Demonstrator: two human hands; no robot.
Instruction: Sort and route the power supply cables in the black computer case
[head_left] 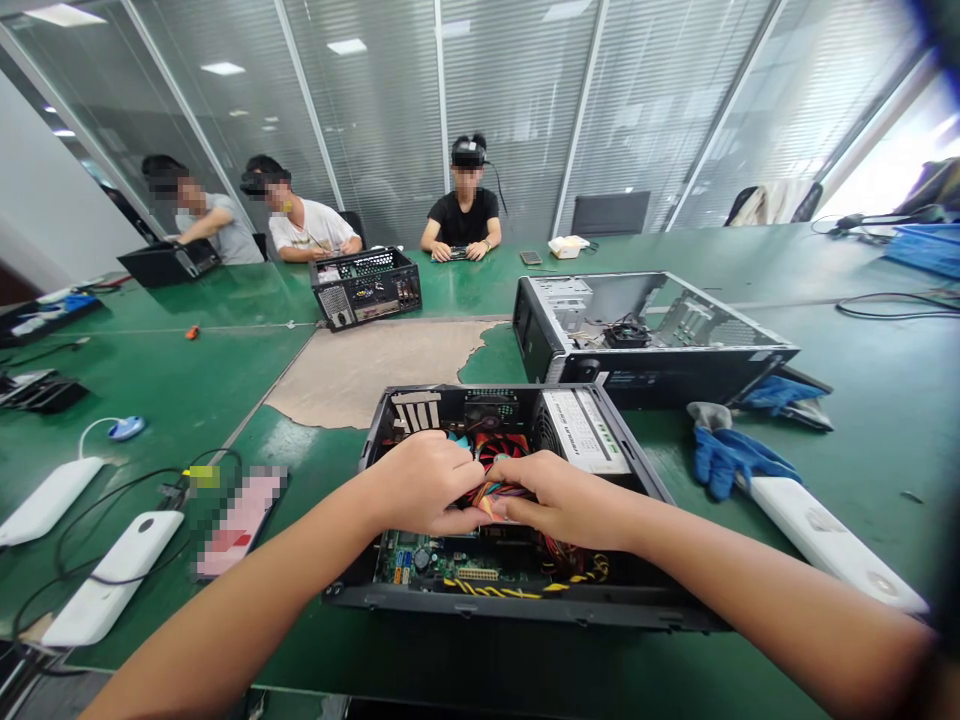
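An opened black computer case (525,612) lies on the green table right before me. Over its middle, my left hand (431,482) and my right hand (551,495) meet, both with fingers closed on a bundle of coloured cables (496,492). Behind the bundle shows a red and black fan (504,447), partly hidden by my hands. The power supply (585,428), with a white label, fills the case's far right corner. Along the near side lies the green motherboard (427,560), and a yellow and black cable (495,588) runs across its edge.
A larger opened case (652,370) stands behind on the right, blue gloves (731,455) beside it. White power banks (112,580) and a pink phone (244,520) lie left. Across the table, people work near another case (367,290); one person (463,215) holds a small part.
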